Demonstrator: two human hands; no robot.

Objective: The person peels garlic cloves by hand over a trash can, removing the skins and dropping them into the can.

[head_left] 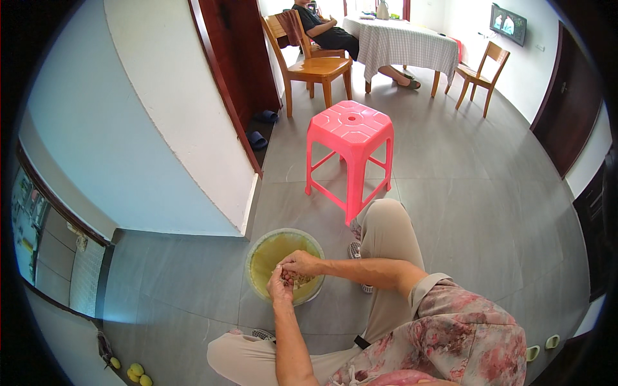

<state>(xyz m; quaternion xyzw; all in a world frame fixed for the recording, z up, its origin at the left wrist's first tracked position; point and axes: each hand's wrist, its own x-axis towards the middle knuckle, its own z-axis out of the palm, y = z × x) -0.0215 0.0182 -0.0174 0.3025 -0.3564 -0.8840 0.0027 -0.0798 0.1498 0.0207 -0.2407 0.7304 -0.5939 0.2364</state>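
Note:
Both my hands meet over a round yellow-green bucket [262, 251] with a pale rim, standing on the floor between my legs. My left hand [280, 284] is closed, its fingers curled upward around small brownish pieces too small to name for certain. From the right, my right hand [300, 263] reaches across with its fingertips pinched together against the left fingers. What the right fingertips grip is hidden. More small brownish bits [305, 280] lie in the bucket just beside the hands, partly covered by them.
A pink plastic stool [351, 122] stands ahead. Beyond are wooden chairs [315, 67], a table with a checked cloth [409, 48] and a seated person [322, 31]. A white wall corner [241, 212] rises at left. Yellow-green fruits [136, 371] lie at lower left.

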